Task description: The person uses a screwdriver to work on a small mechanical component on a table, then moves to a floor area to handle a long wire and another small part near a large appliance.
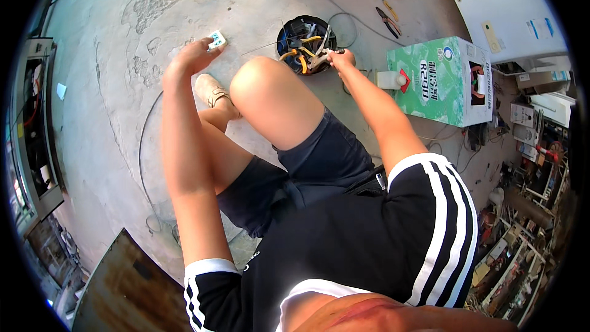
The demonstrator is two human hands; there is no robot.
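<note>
At the upper left, my left hand (195,56) reaches forward, its fingers closed on the edge of a small white socket block (217,40) with teal outlet faces. My right hand (342,59) is at the right rim of a round black tub (332,31). Its fingers are closed on a greyish metal hand tool (318,61), whose exact kind I cannot make out. Inside the tub lie pliers with yellow-orange handles (301,60) and other dark tools, partly covering one another.
To the right stands a green and white carton (424,80), with a whitish plastic bottle (388,80) beside it. Pliers (387,23) and a yellow-handled tool (389,8) lie beyond. Cables (142,154) trail over the concrete floor. A rusty panel (126,289) stands lower left; piled scrap (522,240) lies right.
</note>
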